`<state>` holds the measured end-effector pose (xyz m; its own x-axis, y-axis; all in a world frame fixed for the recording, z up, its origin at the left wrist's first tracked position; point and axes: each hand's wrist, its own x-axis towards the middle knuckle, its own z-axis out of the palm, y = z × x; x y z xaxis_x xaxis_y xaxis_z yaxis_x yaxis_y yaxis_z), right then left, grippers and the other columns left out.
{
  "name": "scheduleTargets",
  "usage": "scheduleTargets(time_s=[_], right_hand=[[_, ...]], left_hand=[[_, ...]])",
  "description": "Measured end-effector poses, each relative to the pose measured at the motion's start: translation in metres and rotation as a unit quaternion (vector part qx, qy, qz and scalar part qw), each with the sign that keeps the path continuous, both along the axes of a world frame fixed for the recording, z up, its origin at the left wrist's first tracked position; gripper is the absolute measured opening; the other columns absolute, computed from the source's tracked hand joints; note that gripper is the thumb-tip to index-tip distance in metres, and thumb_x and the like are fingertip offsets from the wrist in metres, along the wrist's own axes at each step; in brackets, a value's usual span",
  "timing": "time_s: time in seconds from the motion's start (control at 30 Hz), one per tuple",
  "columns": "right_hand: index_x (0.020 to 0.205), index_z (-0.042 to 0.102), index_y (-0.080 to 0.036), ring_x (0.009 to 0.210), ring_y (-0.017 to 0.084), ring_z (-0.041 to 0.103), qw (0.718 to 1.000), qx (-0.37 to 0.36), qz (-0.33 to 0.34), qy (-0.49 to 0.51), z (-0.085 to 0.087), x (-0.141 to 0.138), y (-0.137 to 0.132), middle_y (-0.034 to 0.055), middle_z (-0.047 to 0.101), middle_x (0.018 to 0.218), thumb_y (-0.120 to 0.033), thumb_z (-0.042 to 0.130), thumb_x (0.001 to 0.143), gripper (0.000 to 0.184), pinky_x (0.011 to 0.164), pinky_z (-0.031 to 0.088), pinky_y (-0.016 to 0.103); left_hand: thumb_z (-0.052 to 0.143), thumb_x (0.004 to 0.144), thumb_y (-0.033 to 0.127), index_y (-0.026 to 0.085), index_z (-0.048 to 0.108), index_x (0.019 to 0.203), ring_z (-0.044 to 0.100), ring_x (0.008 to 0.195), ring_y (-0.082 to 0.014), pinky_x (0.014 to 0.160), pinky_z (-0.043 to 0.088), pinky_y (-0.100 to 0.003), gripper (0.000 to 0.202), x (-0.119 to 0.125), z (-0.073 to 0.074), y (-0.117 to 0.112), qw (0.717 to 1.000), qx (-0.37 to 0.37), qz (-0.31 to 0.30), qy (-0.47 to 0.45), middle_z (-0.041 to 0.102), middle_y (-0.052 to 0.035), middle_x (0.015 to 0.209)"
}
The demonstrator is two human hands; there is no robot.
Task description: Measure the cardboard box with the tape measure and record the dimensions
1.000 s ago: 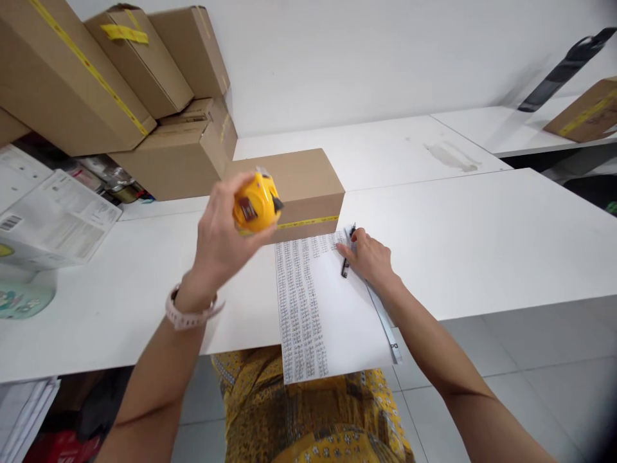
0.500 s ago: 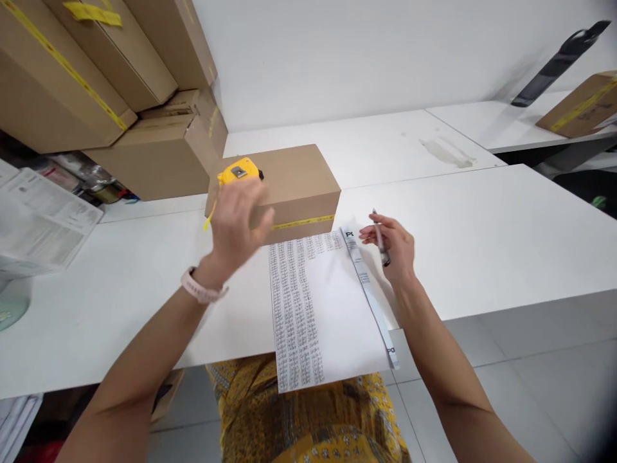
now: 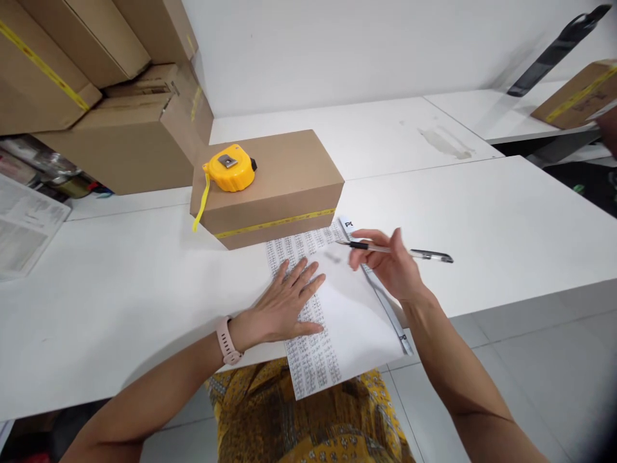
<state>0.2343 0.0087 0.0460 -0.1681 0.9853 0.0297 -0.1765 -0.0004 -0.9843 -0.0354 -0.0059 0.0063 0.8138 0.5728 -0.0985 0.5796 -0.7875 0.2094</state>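
Note:
My left hand lies flat with fingers spread on a sheet of paper. Columns of small handwriting fill the sheet's left side and part of its top, while the rest is white. A pen with a clear barrel and black grip is held in my right hand, its tip pointing left just over the upper part of the sheet. Under the sheet's right edge shows a pale printed strip. Behind the sheet stands a closed cardboard box, a yellow tape measure resting on top.
Stacked cardboard boxes stand at the back left of the white table. At the far right are a dark bottle and another taped box. The sheet hangs over the table's front edge, above my lap.
My left hand has come down from beside the tape measure onto the sheet. In my right hand the pen has turned from upright to lying nearly level, tip to the left.

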Motion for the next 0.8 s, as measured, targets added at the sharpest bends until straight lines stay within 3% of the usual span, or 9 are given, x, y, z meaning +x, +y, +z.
scheduleTargets(time_s=[0.1, 0.2, 0.3, 0.47, 0.57, 0.7, 0.8], right_hand=[[0.111, 0.071, -0.023, 0.088, 0.019, 0.067, 0.993, -0.046, 0.087, -0.07, 0.001, -0.019, 0.003, 0.007, 0.075, 0.095, -0.067, 0.064, 0.086, 0.05, 0.081, 0.053, 0.037], [0.084, 0.068, -0.021, 0.067, 0.012, 0.056, 0.989, -0.068, 0.039, -0.123, -0.008, -0.034, 0.022, -0.0002, 0.065, 0.073, -0.057, 0.078, 0.079, 0.037, 0.063, 0.045, 0.029], [0.07, 0.055, -0.021, 0.057, 0.009, 0.041, 0.99, -0.026, -0.035, -0.131, -0.023, -0.042, 0.043, -0.0049, 0.052, 0.061, -0.063, 0.076, 0.076, 0.048, 0.053, 0.034, 0.026], [0.077, 0.055, -0.021, 0.06, 0.01, 0.048, 0.987, -0.013, -0.071, -0.145, -0.039, -0.046, 0.054, -0.0038, 0.058, 0.068, -0.06, 0.084, 0.066, 0.049, 0.057, 0.04, 0.027], [0.075, 0.054, -0.022, 0.057, 0.011, 0.048, 0.983, -0.025, -0.072, -0.164, -0.043, -0.044, 0.051, -0.0025, 0.06, 0.066, -0.055, 0.081, 0.071, 0.043, 0.055, 0.039, 0.028], [0.066, 0.046, -0.023, 0.053, 0.009, 0.037, 0.968, 0.019, -0.108, -0.224, -0.048, -0.041, 0.05, -0.0056, 0.047, 0.057, -0.046, 0.073, 0.081, 0.038, 0.051, 0.031, 0.027], [0.065, 0.044, -0.023, 0.054, 0.01, 0.037, 0.959, 0.041, -0.112, -0.256, -0.05, -0.041, 0.05, -0.0059, 0.045, 0.058, -0.037, 0.069, 0.082, 0.033, 0.052, 0.032, 0.027]], left_hand=[[0.05, 0.09, 0.077, 0.014, 0.022, 0.162, -0.003, 0.158, -0.0375, 0.124, -0.002, -0.061, 0.1, 0.006, -0.002, 0.0, 1.0, 0.008, 0.004, -0.005, 0.01, -0.019, 0.171], [0.053, 0.089, 0.076, 0.012, 0.025, 0.161, 0.003, 0.158, -0.0392, 0.124, -0.002, -0.061, 0.1, 0.006, -0.004, 0.0, 1.0, 0.016, 0.002, -0.021, 0.016, -0.0207, 0.17], [0.053, 0.09, 0.075, 0.012, 0.029, 0.159, 0.008, 0.158, -0.0399, 0.124, 0.0, -0.061, 0.097, 0.004, -0.006, 0.0, 0.999, 0.027, -0.004, -0.038, 0.02, -0.0207, 0.169], [0.057, 0.089, 0.074, 0.012, 0.034, 0.157, 0.01, 0.157, -0.0403, 0.125, 0.001, -0.061, 0.095, 0.003, -0.005, 0.001, 0.998, 0.019, -0.003, -0.067, 0.023, -0.0206, 0.168], [0.06, 0.09, 0.069, 0.012, 0.035, 0.157, 0.011, 0.157, -0.0405, 0.124, 0.0, -0.062, 0.091, 0.005, -0.005, 0.0, 0.997, 0.012, 0.003, -0.07, 0.024, -0.0205, 0.168], [0.057, 0.094, 0.065, 0.015, 0.034, 0.157, 0.011, 0.157, -0.0399, 0.123, 0.001, -0.065, 0.084, 0.006, -0.005, -0.003, 0.997, 0.01, 0.015, -0.079, 0.025, -0.0194, 0.168], [0.058, 0.095, 0.063, 0.015, 0.034, 0.157, 0.011, 0.157, -0.0402, 0.123, 0.001, -0.067, 0.082, 0.007, -0.006, -0.006, 0.996, 0.011, 0.023, -0.086, 0.026, -0.0194, 0.167]])
